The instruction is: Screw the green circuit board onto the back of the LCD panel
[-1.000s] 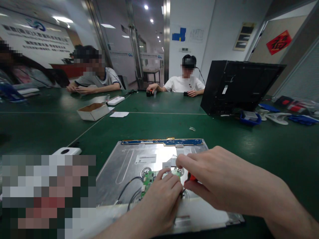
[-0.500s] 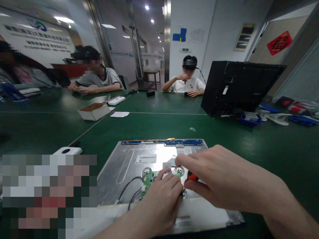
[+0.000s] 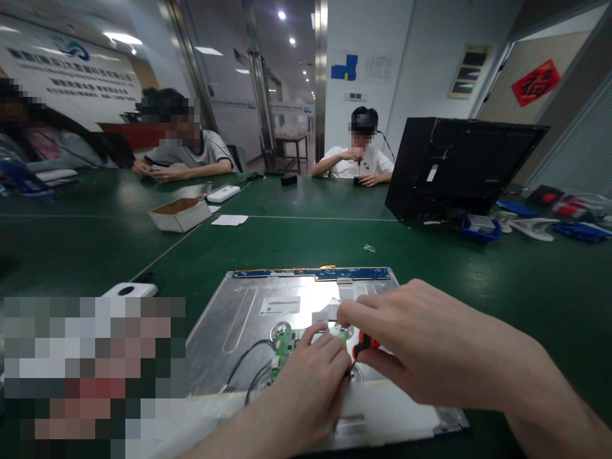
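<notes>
Gripping a red-and-black tool [image 3: 367, 343] in the bent fingers of the right hand [image 3: 415, 347], above a silver metal panel [image 3: 210, 357] flat on a dark green surface [image 3: 306, 245]. From the tool, a thin dark shaft [image 3: 352, 366] down beside the left hand [image 3: 319, 368], tip hidden. Covering much of a green circuit board [image 3: 285, 345] near the panel's middle with the left hand, fingers curved over; impossible to tell of any grip there, thumb out of sight. Left of the board, dark cables [image 3: 239, 368]; beyond it, a white label [image 3: 280, 306] and, along the panel's far edge, a narrow blue strip [image 3: 354, 274]. Across the near part of the panel, a whitish sheet [image 3: 392, 408].

Farther off to the left, an open white box [image 3: 184, 220] near a sheet of paper [image 3: 229, 220]; to the right, a black monitor [image 3: 463, 166], back turned, just behind a blue tray [image 3: 466, 233]. Seated at the far side in a white shirt, a person [image 3: 340, 167] with a slim red tool [image 3: 359, 166] in one raised hand.
</notes>
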Motion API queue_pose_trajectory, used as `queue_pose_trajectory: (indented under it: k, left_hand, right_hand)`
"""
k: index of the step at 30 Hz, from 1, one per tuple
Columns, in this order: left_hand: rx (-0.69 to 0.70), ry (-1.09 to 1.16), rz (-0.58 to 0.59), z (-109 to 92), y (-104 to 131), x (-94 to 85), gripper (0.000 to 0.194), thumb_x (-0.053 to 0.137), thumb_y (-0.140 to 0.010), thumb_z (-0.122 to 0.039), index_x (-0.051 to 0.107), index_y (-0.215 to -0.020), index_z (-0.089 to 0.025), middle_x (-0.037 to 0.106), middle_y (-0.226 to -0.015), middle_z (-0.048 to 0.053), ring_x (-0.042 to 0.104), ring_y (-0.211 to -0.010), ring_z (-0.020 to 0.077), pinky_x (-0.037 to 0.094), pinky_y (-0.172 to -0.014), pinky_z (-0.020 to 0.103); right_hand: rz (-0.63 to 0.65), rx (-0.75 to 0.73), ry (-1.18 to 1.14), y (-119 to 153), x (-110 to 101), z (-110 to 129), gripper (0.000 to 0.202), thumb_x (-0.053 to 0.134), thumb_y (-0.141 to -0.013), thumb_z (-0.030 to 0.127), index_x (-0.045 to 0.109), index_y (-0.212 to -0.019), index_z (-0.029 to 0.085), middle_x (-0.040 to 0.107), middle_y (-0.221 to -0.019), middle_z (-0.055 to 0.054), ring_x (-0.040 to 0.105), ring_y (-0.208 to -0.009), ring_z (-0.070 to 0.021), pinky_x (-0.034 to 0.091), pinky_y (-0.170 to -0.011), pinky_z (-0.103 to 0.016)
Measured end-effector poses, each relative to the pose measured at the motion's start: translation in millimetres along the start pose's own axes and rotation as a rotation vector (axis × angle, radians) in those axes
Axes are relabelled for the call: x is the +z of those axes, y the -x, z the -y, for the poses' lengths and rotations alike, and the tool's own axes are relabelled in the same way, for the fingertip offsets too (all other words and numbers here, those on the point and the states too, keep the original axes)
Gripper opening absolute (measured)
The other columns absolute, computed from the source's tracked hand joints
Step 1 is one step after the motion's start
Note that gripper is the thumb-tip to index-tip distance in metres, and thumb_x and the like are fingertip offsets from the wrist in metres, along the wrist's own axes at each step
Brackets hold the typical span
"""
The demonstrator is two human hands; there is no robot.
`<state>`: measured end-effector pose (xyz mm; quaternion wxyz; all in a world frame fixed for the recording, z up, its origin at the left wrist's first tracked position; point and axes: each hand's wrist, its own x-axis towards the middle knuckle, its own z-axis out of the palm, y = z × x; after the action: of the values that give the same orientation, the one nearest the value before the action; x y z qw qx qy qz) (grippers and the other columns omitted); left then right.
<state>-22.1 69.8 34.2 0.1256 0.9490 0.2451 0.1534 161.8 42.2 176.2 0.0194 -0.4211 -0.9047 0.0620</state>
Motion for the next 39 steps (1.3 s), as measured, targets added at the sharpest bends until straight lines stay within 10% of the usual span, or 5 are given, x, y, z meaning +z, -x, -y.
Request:
queue_pose_trajectory:
  k: [39]
  left_hand:
    - [0.001,0.015,-0.001,-0.3,-0.2,-1.2,0.021,0.049,-0.089,-0.017,0.061,-0.106,-0.021,0.068,-0.102,0.008,0.060,-0.106,0.0263,0.033,-0.107,0.048]
  right_hand:
    - [0.015,0.004,-0.048,2.0,-2.6,1.4,0.011,0.055,-0.091,0.024,0.056,-0.102,0.022,0.067,-0.089,0.000,0.060,-0.075,-0.0162,0.036,-0.059,-0.029]
